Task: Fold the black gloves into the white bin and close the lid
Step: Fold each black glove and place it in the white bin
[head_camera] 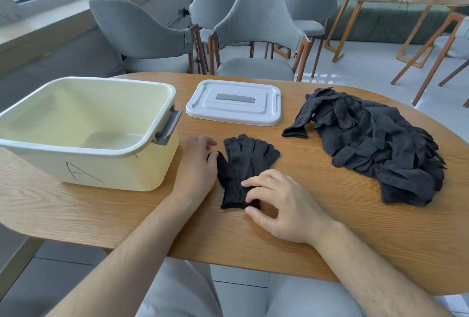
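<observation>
A black glove point(243, 162) lies flat on the wooden table point(304, 228) in front of me, fingers pointing away. My left hand point(196, 167) pinches the glove's thumb at its left edge. My right hand point(276, 205) pinches the cuff at the near end. The white bin point(83, 164), marked with an "A", stands open and empty at the left. Its white lid point(233, 101) lies flat on the table beyond the glove. A heap of black gloves point(378, 144) sits at the right.
Grey chairs point(256, 27) stand along the far side of the table. A round side table point(396, 2) with a white basket is at the back right. The table's near edge curves just above my lap.
</observation>
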Available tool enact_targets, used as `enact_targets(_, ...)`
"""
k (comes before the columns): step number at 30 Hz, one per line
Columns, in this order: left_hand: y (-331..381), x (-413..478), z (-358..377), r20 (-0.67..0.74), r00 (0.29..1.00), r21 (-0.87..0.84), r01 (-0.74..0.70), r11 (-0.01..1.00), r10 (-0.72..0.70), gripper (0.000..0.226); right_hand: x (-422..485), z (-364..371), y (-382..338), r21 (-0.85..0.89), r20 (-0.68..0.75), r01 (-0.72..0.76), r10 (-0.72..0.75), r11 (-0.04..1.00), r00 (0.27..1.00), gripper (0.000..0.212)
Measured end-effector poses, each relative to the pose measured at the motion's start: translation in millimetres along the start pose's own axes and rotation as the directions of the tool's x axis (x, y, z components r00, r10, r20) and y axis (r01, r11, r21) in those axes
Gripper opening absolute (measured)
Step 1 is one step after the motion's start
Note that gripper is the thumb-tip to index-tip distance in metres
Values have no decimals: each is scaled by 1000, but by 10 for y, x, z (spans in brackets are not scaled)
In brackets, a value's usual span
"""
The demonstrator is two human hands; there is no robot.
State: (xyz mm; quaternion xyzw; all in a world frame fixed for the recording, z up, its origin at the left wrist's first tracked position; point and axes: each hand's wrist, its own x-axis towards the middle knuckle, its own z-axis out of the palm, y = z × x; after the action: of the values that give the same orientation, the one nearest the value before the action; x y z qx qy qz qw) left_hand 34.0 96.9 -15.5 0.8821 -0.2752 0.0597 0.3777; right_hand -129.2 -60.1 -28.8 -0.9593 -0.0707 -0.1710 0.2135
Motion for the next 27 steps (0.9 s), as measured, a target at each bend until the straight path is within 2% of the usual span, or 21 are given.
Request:
enact_targets(3,103,-196,-28,-65,963,115,-254,960,262,12,205,-74,14,53,-117,-64,70,997,991,16)
enact_targets(5,170,-381,-16,8,939,107,-343,933,344,20,542,-146,97,45,-167,-212,217,976,962,18)
enact_targets(7,168,-489,37,101,949,100,-309,946,299,32,930,-182,234,-25,-62,-391,389,920,919,23)
enact_targets(10,68,-534,119,158,954,95,-272,958,255,39,1342,-75,392,-117,155,-495,508,861,847,32)
enact_targets(12,23,-538,144,160,951,84,-281,956,265,40,1456,24,450,-93,193,-524,532,846,825,28)
enact_targets(19,24,-541,168,143,948,64,-294,954,283,39,1491,57,477,-5,116,-571,568,821,815,22)
enact_targets(25,34,-565,152,137,955,108,-279,954,263,42,1563,47,419,136,56,-464,461,875,886,14)
enact_targets(27,63,-577,143,144,960,155,-262,953,241,44,1569,80,415,105,80,-444,437,890,896,11)
